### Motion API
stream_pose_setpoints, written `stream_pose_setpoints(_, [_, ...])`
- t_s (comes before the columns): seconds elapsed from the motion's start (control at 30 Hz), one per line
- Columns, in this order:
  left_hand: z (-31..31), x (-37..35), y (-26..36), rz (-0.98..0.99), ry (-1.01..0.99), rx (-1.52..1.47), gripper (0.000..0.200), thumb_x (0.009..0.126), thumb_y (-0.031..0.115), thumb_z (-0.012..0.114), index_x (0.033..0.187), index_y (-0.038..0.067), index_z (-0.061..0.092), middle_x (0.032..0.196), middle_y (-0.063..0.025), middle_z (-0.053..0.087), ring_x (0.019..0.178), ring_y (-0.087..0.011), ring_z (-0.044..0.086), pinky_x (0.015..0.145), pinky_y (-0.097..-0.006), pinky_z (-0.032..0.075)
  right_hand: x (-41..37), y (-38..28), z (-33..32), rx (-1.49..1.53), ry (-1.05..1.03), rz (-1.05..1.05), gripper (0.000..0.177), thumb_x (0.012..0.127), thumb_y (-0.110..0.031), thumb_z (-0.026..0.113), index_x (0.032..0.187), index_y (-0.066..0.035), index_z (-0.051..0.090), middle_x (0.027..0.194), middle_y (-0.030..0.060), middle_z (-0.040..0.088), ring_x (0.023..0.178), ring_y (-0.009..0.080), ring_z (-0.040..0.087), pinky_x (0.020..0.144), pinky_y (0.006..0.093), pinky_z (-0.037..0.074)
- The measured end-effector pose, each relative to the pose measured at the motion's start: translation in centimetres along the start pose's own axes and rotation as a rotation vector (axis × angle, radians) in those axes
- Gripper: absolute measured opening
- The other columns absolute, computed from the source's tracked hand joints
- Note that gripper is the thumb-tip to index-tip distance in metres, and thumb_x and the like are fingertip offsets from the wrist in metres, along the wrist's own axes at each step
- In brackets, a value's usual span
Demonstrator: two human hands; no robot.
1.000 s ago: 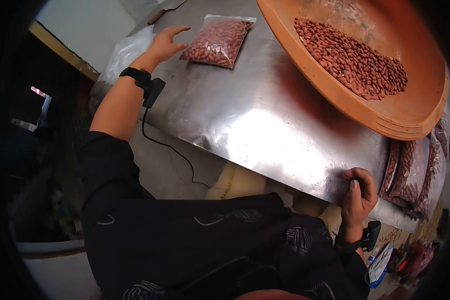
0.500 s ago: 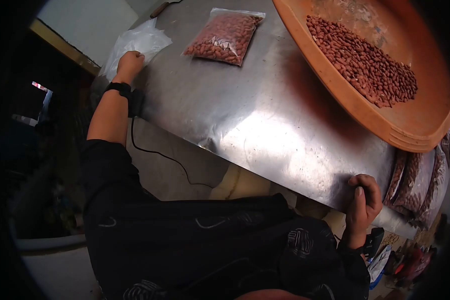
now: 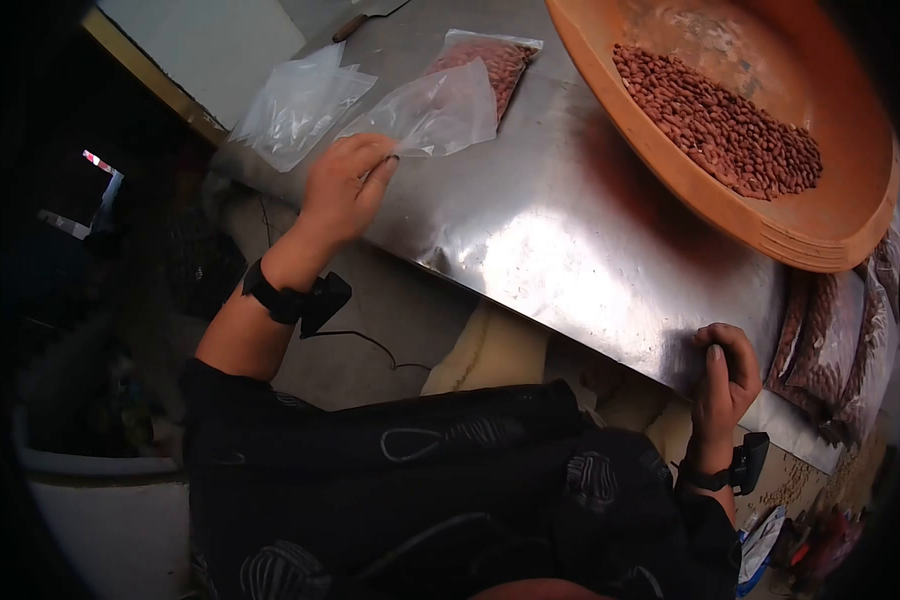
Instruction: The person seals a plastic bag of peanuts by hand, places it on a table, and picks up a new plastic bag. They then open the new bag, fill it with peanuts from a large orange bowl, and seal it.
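Note:
My left hand pinches the corner of a clear plastic bag, which looks flat and unfilled. This bag hangs over the table and partly covers a filled bag of reddish nuts, likely peanuts. To the left of that hand lies a stack of clear plastic bags at the table's edge. My right hand rests by the near edge of the metal table, its fingers curled in and nothing visible in them. Beyond it, a large orange basin holds a heap of loose reddish nuts.
Several filled bags of nuts stand at the right end of the table, below the basin's rim. A knife with a wooden handle lies at the far left. Pale sacking shows under the table edge.
My left hand has moved right and toward me from the stack, bringing one plastic bag across in front of the filled bag. My right hand has barely moved.

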State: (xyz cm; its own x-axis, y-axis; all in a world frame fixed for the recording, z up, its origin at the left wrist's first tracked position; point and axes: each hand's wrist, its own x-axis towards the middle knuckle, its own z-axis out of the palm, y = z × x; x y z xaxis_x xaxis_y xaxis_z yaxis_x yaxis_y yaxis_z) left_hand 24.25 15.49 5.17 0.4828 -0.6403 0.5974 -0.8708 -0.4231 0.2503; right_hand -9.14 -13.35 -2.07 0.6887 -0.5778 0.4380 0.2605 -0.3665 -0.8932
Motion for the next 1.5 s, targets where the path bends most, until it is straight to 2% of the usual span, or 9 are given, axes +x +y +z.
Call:
stream_pose_setpoints(0.27, [4.4,-4.2,10.5,0.180,-0.102,-0.276,0.022,0.083,0.002,0.059,0.105,0.002,0.065,0.101,-0.0137,0.064,0.091,-0.0292,0.060,0.081,-0.0340,0.047,0.4,-2.6,1.8,0.089,-0.177,0.038,0.030,0.086,0.001,0.055,0.116,0.003,0.052,0.111,0.0091,0.055,0.090,0.0136,0.058,0.079,0.0259,0.050])
stream_pose_setpoints(0.57, [7.4,-4.9,15.0,0.231,-0.034,-0.382,0.022,0.080,0.004,0.063,0.101,0.005,0.067,0.098,-0.0104,0.065,0.090,-0.0282,0.059,0.080,-0.0361,0.045,0.9,-2.6,2.9,0.226,-0.161,0.175,0.041,0.086,-0.006,0.063,0.123,0.000,0.048,0.118,0.0097,0.053,0.088,0.0103,0.057,0.075,0.0244,0.049])
stream_pose_setpoints(0.7, [7.5,-5.3,15.3,0.233,-0.082,-0.347,0.024,0.078,0.006,0.064,0.102,0.006,0.067,0.100,-0.0093,0.064,0.092,-0.0281,0.059,0.083,-0.0367,0.044,1.2,-2.0,3.0,0.408,-0.090,0.297,0.038,0.086,-0.015,0.065,0.119,0.001,0.053,0.106,0.0078,0.059,0.083,0.0104,0.056,0.070,0.0252,0.048])
stream_pose_setpoints(0.8, [7.1,-5.1,15.5,0.267,-0.251,-0.298,0.034,0.076,0.004,0.065,0.110,0.005,0.064,0.108,-0.0124,0.061,0.099,-0.0305,0.056,0.087,-0.0368,0.045,1.5,-2.0,2.4,-0.047,-0.185,0.184,0.029,0.084,-0.014,0.068,0.109,-0.001,0.062,0.095,0.0038,0.065,0.079,0.0080,0.056,0.070,0.0224,0.045])
stream_pose_setpoints(0.9, [6.0,-4.6,16.3,0.326,-0.416,-0.258,0.043,0.073,0.011,0.069,0.116,0.006,0.061,0.114,-0.0127,0.058,0.105,-0.0308,0.053,0.090,-0.0393,0.043,1.7,-1.7,2.9,-0.156,-0.092,0.061,0.020,0.080,-0.010,0.069,0.099,-0.003,0.068,0.082,0.0001,0.065,0.071,0.0059,0.053,0.064,0.0216,0.044])
stream_pose_setpoints(1.03, [4.6,-3.6,15.2,0.287,-0.491,-0.316,0.044,0.079,0.024,0.069,0.119,0.009,0.060,0.122,-0.0132,0.055,0.112,-0.0325,0.050,0.095,-0.0408,0.040,2.3,-1.9,2.3,-0.111,0.015,0.073,0.015,0.081,-0.005,0.065,0.095,-0.001,0.067,0.081,0.0009,0.065,0.069,0.0062,0.053,0.065,0.0205,0.043])
stream_pose_setpoints(1.2, [5.5,-3.0,9.7,0.338,-0.416,-0.028,0.038,0.085,0.028,0.062,0.117,0.008,0.061,0.126,-0.0141,0.054,0.115,-0.0357,0.049,0.097,-0.0429,0.040,2.4,-1.9,1.0,0.165,0.113,0.145,0.009,0.083,0.001,0.057,0.091,0.001,0.061,0.085,0.0083,0.067,0.076,0.0098,0.060,0.071,0.0230,0.048])
stream_pose_setpoints(1.33, [5.4,-2.7,4.7,-0.005,-0.366,-0.063,0.026,0.084,0.020,0.061,0.106,0.006,0.066,0.119,-0.0149,0.059,0.110,-0.0344,0.053,0.094,-0.0398,0.043,2.0,-1.4,0.5,0.233,0.113,0.166,0.009,0.085,0.002,0.051,0.092,0.001,0.057,0.086,0.0120,0.068,0.084,0.0146,0.064,0.075,0.0260,0.051])
stream_pose_setpoints(1.5, [5.5,0.7,5.0,-0.071,-0.225,-0.283,0.025,0.083,0.016,0.062,0.104,0.004,0.067,0.107,-0.0132,0.064,0.094,-0.0271,0.061,0.083,-0.0342,0.048,1.5,-0.8,0.6,0.248,0.127,0.196,0.012,0.085,0.002,0.049,0.094,0.002,0.057,0.086,0.0090,0.064,0.083,0.0153,0.065,0.076,0.0259,0.051])
